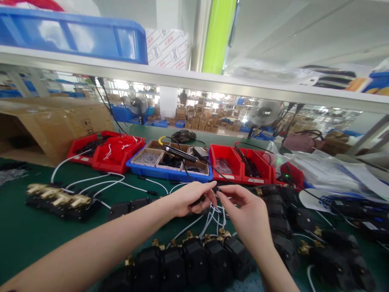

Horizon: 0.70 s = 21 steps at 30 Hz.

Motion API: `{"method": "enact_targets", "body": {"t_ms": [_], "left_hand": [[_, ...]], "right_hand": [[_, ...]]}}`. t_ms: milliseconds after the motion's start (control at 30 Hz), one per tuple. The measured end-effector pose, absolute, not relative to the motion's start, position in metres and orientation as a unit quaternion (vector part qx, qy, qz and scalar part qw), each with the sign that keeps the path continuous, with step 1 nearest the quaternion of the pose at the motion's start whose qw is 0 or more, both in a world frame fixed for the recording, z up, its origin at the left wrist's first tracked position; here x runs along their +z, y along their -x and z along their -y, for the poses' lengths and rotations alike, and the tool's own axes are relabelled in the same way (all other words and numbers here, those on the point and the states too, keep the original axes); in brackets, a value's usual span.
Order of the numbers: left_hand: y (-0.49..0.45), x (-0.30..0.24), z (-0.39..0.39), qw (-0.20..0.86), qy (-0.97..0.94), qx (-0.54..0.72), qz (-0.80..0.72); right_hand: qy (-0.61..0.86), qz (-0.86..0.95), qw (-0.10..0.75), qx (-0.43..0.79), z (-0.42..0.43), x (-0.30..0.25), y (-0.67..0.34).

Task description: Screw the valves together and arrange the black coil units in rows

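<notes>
My left hand (pixel 191 198) is closed around a small black part with white cables running down from it. My right hand (pixel 246 211) pinches a small black piece at the fingertips, right against the left hand's thumb. Below both hands a row of black valve bodies with brass fittings (pixel 194 259) lies on the green table (pixel 27 231), with white cables (pixel 212 217) trailing between them. More black valve bodies (pixel 279 227) run off to the right.
Red bins (pixel 106 150) and a blue divided tray (pixel 170 160) of small parts stand behind the hands. A second cluster of brass-tipped black valves (pixel 60 200) sits at left. Cardboard box (pixel 51 125) far left; plastic bags (pixel 328 170) at right; a shelf overhead.
</notes>
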<state>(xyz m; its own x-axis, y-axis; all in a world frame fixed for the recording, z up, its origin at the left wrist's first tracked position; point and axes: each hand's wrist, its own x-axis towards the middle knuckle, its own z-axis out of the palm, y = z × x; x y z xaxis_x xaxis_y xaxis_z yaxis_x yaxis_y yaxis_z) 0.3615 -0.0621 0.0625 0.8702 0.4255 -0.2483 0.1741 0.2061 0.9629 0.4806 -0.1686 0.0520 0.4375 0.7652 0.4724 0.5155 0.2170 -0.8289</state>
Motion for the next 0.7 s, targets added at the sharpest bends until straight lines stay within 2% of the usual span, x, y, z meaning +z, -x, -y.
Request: {"method": "enact_targets", "body": {"t_ms": [100,267,500,700], "left_hand": [[-0.356,0.061,0.058,0.717,-0.651,0.111,-0.224],[-0.35,0.052,0.049,0.638,-0.729,0.11,-0.221],[-0.341,0.047,-0.011,0.42,-0.861,0.126,-0.258],[-0.349,0.028,-0.041,0.363,-0.907,0.036,-0.212]], "right_hand": [[0.607,0.573,0.547,0.056,0.162,0.051,-0.482],[0.6,0.615,0.501,0.105,0.15,0.042,-0.487],[0.631,0.653,0.405,0.108,0.139,0.016,-0.484],[0.684,0.672,0.28,0.049,0.13,-0.002,-0.47]]}}
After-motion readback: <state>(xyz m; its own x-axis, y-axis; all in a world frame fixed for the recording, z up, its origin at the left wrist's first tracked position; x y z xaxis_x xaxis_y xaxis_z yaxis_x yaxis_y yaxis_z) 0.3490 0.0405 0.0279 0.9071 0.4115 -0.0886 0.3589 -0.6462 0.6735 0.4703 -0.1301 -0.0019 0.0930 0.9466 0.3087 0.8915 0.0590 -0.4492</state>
